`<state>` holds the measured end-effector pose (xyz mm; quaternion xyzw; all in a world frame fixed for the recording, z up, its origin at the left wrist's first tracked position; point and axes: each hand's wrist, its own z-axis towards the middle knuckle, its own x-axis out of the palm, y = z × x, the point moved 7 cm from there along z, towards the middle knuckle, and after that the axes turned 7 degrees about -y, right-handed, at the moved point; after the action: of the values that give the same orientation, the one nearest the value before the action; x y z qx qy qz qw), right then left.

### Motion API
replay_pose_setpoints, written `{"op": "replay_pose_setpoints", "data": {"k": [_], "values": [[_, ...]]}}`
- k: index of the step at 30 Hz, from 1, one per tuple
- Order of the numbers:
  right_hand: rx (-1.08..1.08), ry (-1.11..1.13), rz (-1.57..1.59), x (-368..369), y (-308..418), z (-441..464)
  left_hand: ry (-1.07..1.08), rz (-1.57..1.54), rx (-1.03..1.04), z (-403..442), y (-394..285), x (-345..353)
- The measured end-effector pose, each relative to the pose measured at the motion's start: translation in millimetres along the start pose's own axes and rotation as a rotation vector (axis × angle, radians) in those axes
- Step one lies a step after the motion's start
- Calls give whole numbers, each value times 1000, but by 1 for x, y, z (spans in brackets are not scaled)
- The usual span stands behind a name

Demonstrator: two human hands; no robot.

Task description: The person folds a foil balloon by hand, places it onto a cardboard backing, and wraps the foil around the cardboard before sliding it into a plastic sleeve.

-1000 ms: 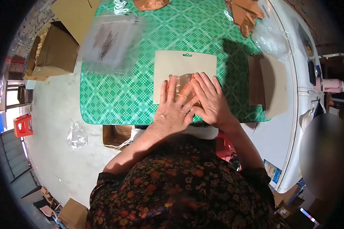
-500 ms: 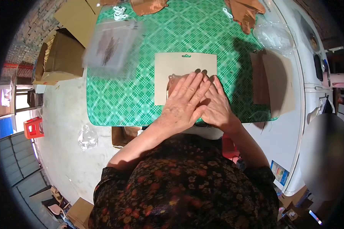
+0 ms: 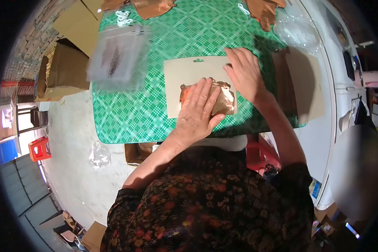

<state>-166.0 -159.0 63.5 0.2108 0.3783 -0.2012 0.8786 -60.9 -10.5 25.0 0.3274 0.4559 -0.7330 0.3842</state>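
Observation:
A beige card (image 3: 185,71) with a small hanging slot lies flat on the green checked tablecloth (image 3: 126,113). On its lower part is a shiny copper-coloured foil piece (image 3: 227,98). My left hand (image 3: 197,107) rests flat on this foil, fingers stretched out and pointing up the card, hiding part of it. To the right, my right hand (image 3: 245,73) is at the card's upper right edge, its fingers apart and slightly bent. I cannot make out anything between them.
Clear plastic sleeves (image 3: 119,54) lie at the left of the table. Copper foil (image 3: 153,6) and white string (image 3: 124,18) are at the far edge. Another beige card (image 3: 308,84) and a clear bag (image 3: 296,33) are at the right. A cardboard box (image 3: 69,67) stands beyond the left edge.
My right hand has left the foil beside my left hand and moved up and right to the card's edge. More of the foil shows. The view has shifted slightly.

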Motion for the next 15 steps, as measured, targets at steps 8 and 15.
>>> {"op": "replay_pose_setpoints", "data": {"k": [8,15], "values": [[174,343,217,41,-20,24,9,59,-1,-3,3,8],[356,437,475,41,-28,42,34,94,-35,0,2,7]]}}
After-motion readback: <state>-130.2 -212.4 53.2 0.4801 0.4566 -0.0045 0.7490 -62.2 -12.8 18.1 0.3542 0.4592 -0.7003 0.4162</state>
